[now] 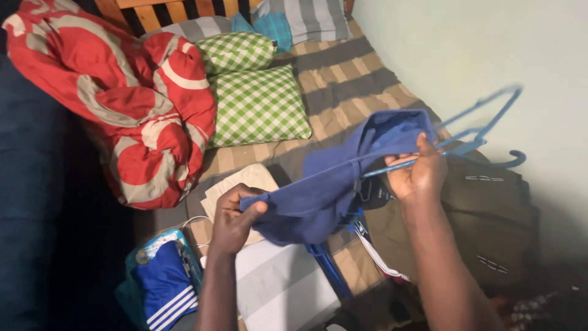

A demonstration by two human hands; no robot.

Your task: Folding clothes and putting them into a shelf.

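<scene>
Head view looks down at a bed where a person is getting a blue garment onto a blue hanger. Looks about halfway: the hanger's arm is already inside the cloth's far end, the rest hangs loose and bunched. Left hand has its grip pinched shut on the near-left corner of the fabric; right hand is clamped on the hanger bar and cloth together. The garment is held above the bed, long axis running near-left to far-right, hanger hook pointing right toward the wall.
</scene>
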